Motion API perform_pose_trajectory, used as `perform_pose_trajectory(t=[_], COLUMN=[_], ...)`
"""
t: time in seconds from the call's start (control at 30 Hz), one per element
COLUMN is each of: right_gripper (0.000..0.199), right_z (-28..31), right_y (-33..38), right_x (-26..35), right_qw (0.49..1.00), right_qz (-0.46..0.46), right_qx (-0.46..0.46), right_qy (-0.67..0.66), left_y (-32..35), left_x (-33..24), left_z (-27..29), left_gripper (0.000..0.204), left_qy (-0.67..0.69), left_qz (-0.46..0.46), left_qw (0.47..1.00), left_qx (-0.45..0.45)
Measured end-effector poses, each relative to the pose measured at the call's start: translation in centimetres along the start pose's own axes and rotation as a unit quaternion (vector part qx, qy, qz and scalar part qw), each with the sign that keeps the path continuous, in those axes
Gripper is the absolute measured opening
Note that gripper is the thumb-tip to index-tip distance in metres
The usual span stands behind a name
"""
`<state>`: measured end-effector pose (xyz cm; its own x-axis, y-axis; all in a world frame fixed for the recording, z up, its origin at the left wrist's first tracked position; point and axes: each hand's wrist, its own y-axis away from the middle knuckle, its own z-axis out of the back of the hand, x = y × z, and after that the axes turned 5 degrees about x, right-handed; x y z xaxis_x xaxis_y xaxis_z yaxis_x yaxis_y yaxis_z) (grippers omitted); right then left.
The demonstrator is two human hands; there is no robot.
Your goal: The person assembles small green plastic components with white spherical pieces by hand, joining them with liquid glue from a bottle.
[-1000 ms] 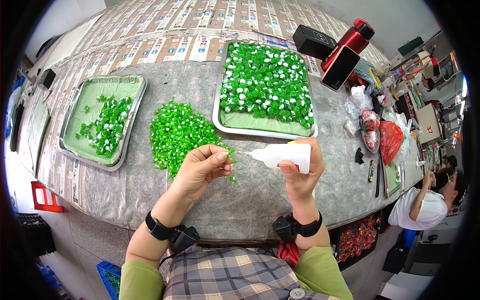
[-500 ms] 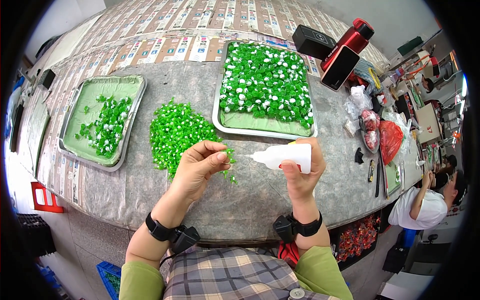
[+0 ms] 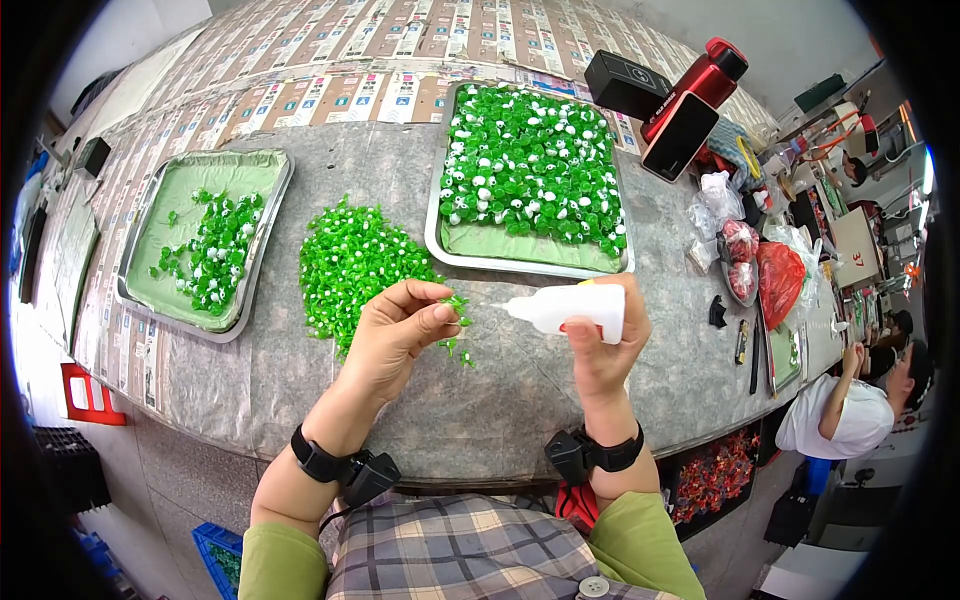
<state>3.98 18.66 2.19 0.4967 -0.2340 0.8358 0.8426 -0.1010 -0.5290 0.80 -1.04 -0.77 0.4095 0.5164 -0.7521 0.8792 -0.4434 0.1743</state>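
Observation:
Between its thumb and forefinger my left hand [image 3: 392, 335] pinches a small green plastic piece [image 3: 457, 306]. My right hand [image 3: 608, 345] is wrapped round a white squeeze bottle [image 3: 555, 309] held nearly level, its thin nozzle aimed left at the piece with a small gap between. Just below my left fingertips lie a few loose green pieces [image 3: 466, 357]. Left of that hand is a heap of small green-and-white pieces [image 3: 360, 262]. Beyond my hands stands a metal tray [image 3: 530, 268] filled with green pieces bearing white balls.
A second metal tray [image 3: 150, 215], lined in green, holds fewer pieces on the left. At the back right are a black box [image 3: 627, 84], a red bottle [image 3: 715, 75] and a phone [image 3: 681, 136]. Plastic bags [image 3: 782, 280] lie on the right. A person [image 3: 840, 415] in white sits farther right.
The bottle's nozzle has drawn back slightly to the right, away from the green piece, and the bottle tilts a little differently. My left hand has hardly moved.

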Motion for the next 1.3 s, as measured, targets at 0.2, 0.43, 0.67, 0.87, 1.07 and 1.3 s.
perform_pose_trajectory(t=[0.2, 0.43, 0.67, 0.87, 1.07, 1.3], right_gripper=[0.026, 0.034, 0.041, 0.028, 0.023, 0.023], right_z=[3.4, 13.0, 13.7, 8.5, 7.6, 6.6], right_y=[-2.6, -1.6, -1.3, -3.0, -3.2, -3.7], right_x=[-1.9, -9.4, -10.0, -6.5, -9.1, -7.1], right_qw=[0.979, 0.958, 0.831, 0.872, 0.848, 0.87], right_qz=[-0.057, -0.13, -0.049, -0.056, -0.063, -0.046], right_qx=[-0.191, -0.251, -0.311, -0.154, -0.009, -0.055], right_qy=[-0.051, 0.056, 0.459, 0.462, 0.526, 0.488], left_y=[0.1, -0.1, 0.1, 0.1, 0.0, 0.1], left_x=[0.0, 0.1, 0.0, 0.0, -0.1, 0.0], left_z=[0.1, -0.3, -0.2, -0.2, -0.4, -0.1], left_gripper=[0.015, 0.013, 0.014, 0.013, 0.013, 0.013], left_qy=[0.008, 0.012, 0.01, 0.007, 0.005, 0.004], left_qz=[-0.004, -0.007, -0.008, -0.003, 0.002, 0.005], left_qw=[1.0, 1.0, 0.999, 0.999, 1.0, 1.0], left_qx=[-0.017, -0.025, -0.032, -0.033, -0.029, -0.012])
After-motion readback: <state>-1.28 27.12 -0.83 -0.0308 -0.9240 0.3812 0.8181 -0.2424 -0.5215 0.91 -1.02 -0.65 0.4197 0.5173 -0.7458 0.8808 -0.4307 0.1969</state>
